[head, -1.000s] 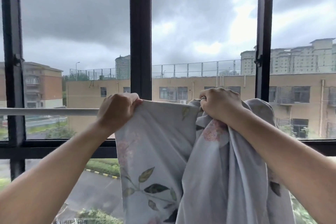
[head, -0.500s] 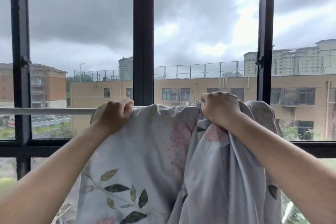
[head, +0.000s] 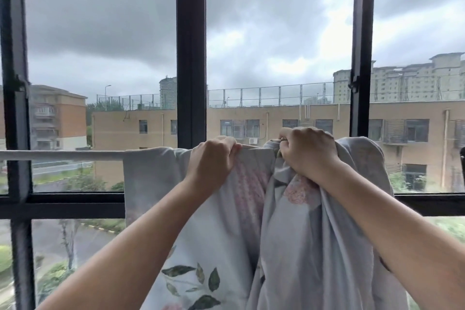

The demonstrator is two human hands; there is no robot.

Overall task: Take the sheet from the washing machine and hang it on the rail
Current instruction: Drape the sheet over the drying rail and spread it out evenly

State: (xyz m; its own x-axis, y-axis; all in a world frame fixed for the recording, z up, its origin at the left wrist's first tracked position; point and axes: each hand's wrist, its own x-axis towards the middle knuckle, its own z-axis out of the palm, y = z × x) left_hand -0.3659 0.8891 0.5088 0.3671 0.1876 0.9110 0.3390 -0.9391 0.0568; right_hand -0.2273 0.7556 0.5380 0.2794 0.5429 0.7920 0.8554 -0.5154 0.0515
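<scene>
A pale grey sheet (head: 221, 234) printed with pink flowers and green leaves hangs over the white rail (head: 63, 155) that runs across the window. Its left part lies flat over the rail, while its right part is bunched in folds. My left hand (head: 211, 163) grips the sheet's top edge at the rail, just right of the middle window post. Close to its right, my right hand (head: 307, 153) clutches the bunched cloth at rail height. The rail is hidden under the sheet from the middle to the right.
Directly behind the rail stands a large window with dark frames (head: 191, 58) and a horizontal bar (head: 63, 205) below. Buildings, trees and a road lie outside. A dark fitting (head: 462, 156) shows at the right edge at rail height.
The sheet has spread further left along the rail. My left hand has shifted right along the top edge, closer to my right hand, which kept its hold on the bunch.
</scene>
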